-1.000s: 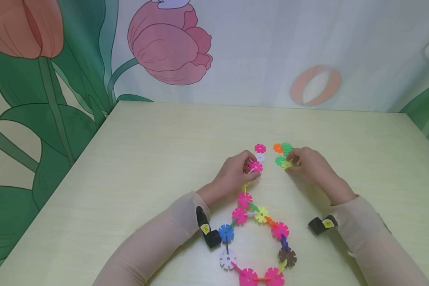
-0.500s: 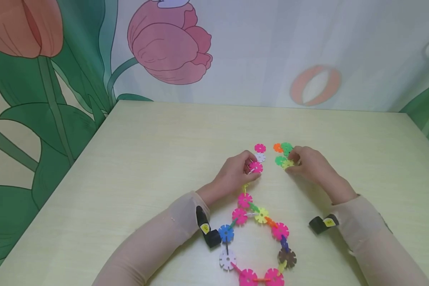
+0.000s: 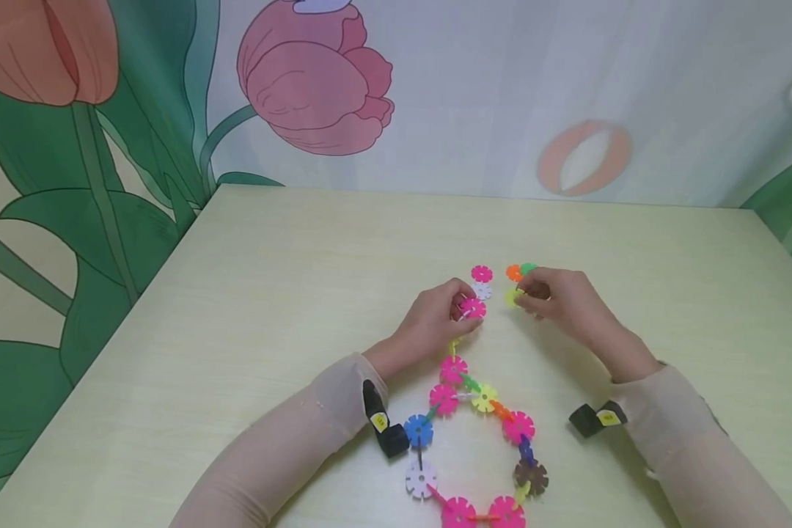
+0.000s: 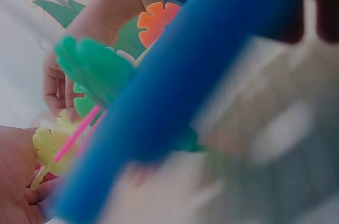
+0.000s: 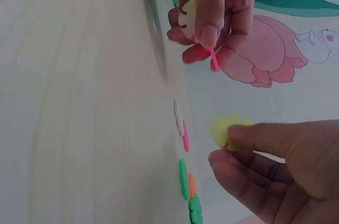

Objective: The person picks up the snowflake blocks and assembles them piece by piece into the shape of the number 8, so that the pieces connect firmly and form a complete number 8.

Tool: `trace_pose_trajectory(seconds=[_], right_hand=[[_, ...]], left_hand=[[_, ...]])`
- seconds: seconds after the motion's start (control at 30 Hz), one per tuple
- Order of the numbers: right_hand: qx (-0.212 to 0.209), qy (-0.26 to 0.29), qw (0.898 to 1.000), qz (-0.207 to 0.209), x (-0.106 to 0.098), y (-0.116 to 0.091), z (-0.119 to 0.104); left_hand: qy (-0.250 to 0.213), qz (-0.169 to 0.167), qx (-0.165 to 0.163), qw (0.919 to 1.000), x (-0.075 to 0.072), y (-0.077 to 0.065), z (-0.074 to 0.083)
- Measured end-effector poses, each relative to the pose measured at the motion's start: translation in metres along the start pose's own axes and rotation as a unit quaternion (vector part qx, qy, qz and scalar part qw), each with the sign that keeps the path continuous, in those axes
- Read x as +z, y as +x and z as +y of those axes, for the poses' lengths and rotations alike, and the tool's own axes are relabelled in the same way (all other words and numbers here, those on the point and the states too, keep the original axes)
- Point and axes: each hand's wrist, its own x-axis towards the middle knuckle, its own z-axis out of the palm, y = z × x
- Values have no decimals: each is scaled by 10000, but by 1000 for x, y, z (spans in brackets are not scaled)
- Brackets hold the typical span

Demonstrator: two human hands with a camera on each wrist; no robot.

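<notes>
**Yellow disc in the right hand, chain in the left**

From my end, the right hand pinches a yellow disc between thumb and finger. The left hand, just beside it, grips a pink disc with a white piece between the fingers. Neither hand is spread wide. The pink disc seems to belong to the chain, which runs from under the left hand toward the person and forms a ring between the forearms — the palm hides part of the join, so I can't check every link.

I judge the step in hand to be bringing another piece to the chain's end. The next move calls for closing the gap between the hands, setting the discs crosswise, slot to slot, and pressing gently.

Just beyond the left fingertips lie a loose white disc and a small rose disc; past the right fingertips, an orange disc and a partly hidden green disc. I'd avoid brushing them. The left sleeve's black camera sits close against the ring and could snag; in its view a blurred blue bar blocks much.
</notes>
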Motion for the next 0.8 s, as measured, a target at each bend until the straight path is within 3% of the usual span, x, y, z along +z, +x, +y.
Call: trace_pose_trajectory(seconds=[0.2, 0.43, 0.8], right_hand=[[-536, -246, 9982, 79, 6, -3, -10], [-1148, -276, 9927, 255, 11, -5, -13], [-1344, -307, 9902, 243, 13, -7, -15]], left_hand=[[-78, 1, -33, 10000, 0, 1, -1], [-75, -17, 207, 9998, 0, 1, -2], [43, -135, 383, 9992, 0, -1, 1]])
